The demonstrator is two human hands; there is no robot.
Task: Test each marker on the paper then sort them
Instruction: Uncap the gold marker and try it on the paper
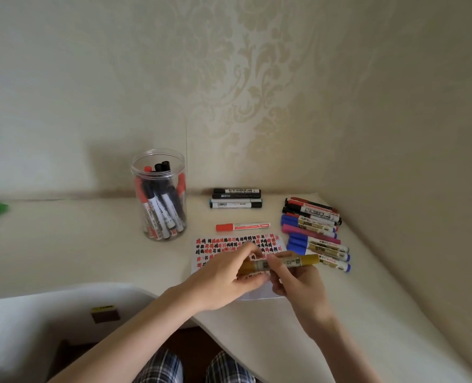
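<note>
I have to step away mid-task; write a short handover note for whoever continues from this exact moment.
Left hand and right hand both grip the gold marker over the paper, which already carries red and black test marks. Sorted so far: black group at the back, a lone red marker, a mixed pile on the right. Left: test gold, place it, then the markers in the clear jar.

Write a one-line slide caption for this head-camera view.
Both hands, left and right, hold a gold marker over the test paper, with a jar of markers nearby.
</note>
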